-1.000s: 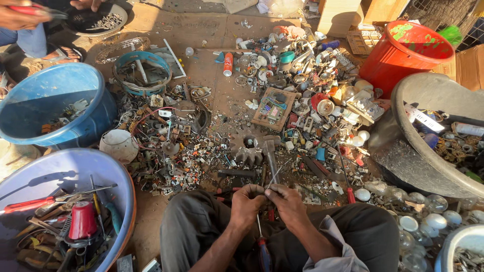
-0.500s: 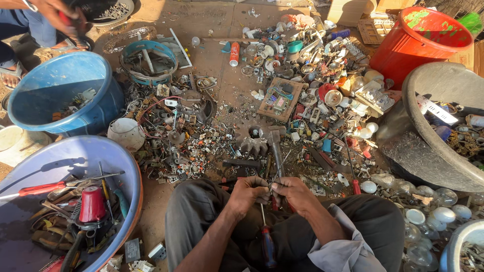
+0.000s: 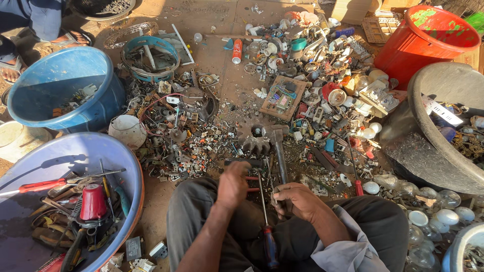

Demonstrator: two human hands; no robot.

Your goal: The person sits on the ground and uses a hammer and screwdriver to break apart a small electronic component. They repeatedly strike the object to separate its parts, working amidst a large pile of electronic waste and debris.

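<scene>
I sit on the ground with scrap spread before me. My left hand [image 3: 233, 184] is closed around red-handled pliers [image 3: 252, 183], whose handles stick out toward my right hand. My right hand [image 3: 298, 200] is curled over a small dark metal part [image 3: 276, 199] above my lap; what the part is stays hidden by my fingers. A long screwdriver [image 3: 267, 229] with a blue and red handle lies between my legs, its shaft running up between both hands. Just beyond the hands lie a hammer [image 3: 279, 151] and a toothed gear [image 3: 254, 138].
A basin [image 3: 75, 156] of tools sits at my left, with a blue tub [image 3: 60, 88] behind it. A brown circuit board [image 3: 282, 98] lies in the scrap pile. A red bucket [image 3: 428, 40], a grey basin [image 3: 433, 121] and bulbs [image 3: 428, 214] stand right. Another person's sandalled foot [image 3: 10, 68] is far left.
My hands were pressed together over the part; now my left hand has drawn back to the left with the pliers. The other person's hands at top left have left the view.
</scene>
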